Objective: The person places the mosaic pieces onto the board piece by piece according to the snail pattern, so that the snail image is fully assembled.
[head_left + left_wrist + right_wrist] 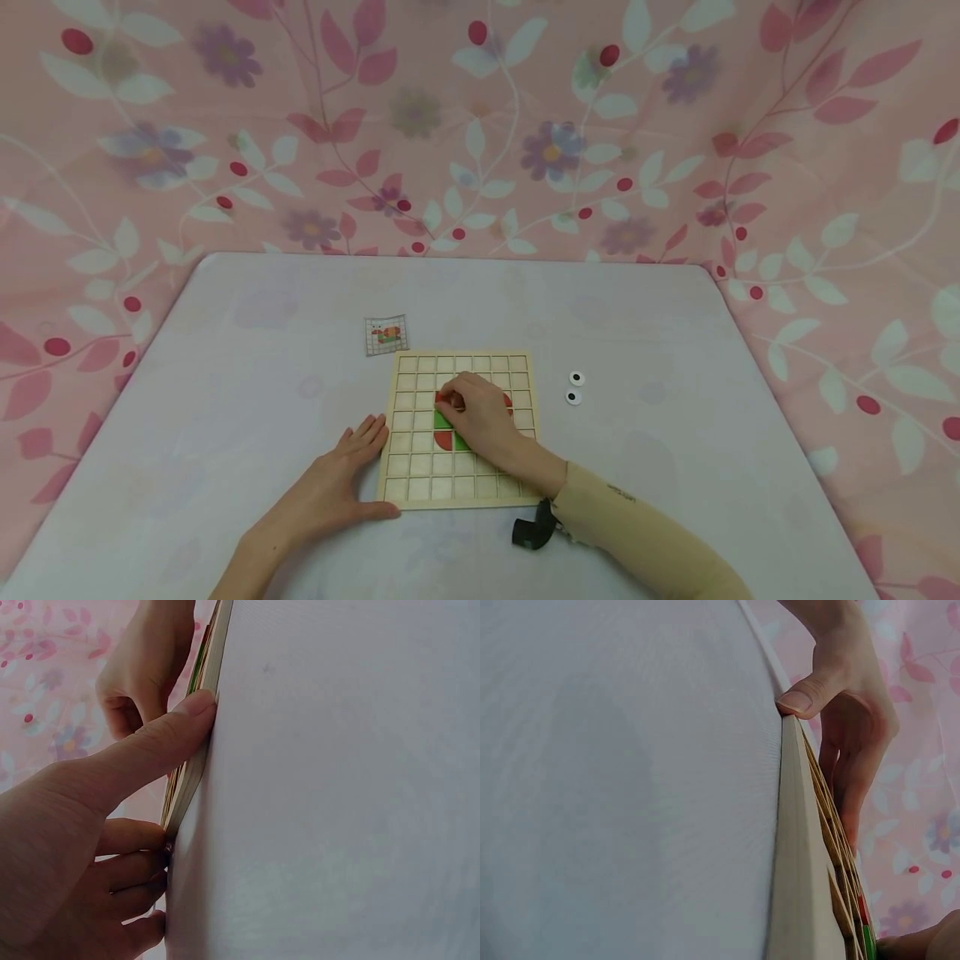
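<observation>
A wooden grid board [408, 487] lies on the table with red and green pieces set in its cells. My left hand [341, 471] spans the board's lower left corner, its fairly straight fingers touching the left edge and its thumb [176, 731] pressing the near edge. Over the board's middle, my right hand [483, 417] pinches a red piece [439, 397] between thumb and fingers, just above a green square [442, 419]. Below that square sits a red quarter-round piece [444, 440]. Part of another red piece [508, 403] shows beyond the hand, which hides the cells beneath it.
A small printed picture card [386, 335] lies beyond the board's far left corner. Two round eye pieces [575, 387] lie to the right of the board. A black device [534, 532] sits at the right wrist. A floral curtain [480, 125] hangs behind the white table [660, 467].
</observation>
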A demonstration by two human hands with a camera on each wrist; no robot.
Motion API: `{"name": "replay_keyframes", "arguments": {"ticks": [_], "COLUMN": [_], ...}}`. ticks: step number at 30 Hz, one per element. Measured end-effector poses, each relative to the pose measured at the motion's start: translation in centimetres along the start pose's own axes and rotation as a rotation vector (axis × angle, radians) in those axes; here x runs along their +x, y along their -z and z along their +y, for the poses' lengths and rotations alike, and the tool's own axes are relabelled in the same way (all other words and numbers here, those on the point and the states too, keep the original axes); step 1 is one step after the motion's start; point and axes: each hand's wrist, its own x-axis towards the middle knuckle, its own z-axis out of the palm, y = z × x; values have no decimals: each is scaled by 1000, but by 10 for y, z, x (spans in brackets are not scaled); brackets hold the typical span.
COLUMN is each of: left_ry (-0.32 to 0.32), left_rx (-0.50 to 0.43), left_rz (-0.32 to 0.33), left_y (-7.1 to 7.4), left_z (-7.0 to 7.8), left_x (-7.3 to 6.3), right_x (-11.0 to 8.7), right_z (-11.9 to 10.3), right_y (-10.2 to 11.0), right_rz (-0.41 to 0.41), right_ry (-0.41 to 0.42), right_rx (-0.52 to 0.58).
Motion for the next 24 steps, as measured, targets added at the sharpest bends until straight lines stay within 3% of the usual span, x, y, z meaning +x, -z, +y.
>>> {"name": "replay_keyframes", "arguments": {"ticks": [6, 12, 19, 24], "left_ry": [8, 16, 7, 5], "left_rx": [3, 11, 17, 17], "left_rz": [-2, -2, 8, 5], "left_y": [0, 0, 0, -1], "left_z": [0, 2, 2, 1], "left_x": [0, 0, 0, 1], "right_x": [-2, -14, -45, -76], "right_z": [1, 7, 25, 38], "right_y": [7, 31, 62, 83], "right_rz": [-16, -42, -55, -53], "right_ry": [-43, -79, -78, -16], "right_rx": [50, 74, 91, 96]}}
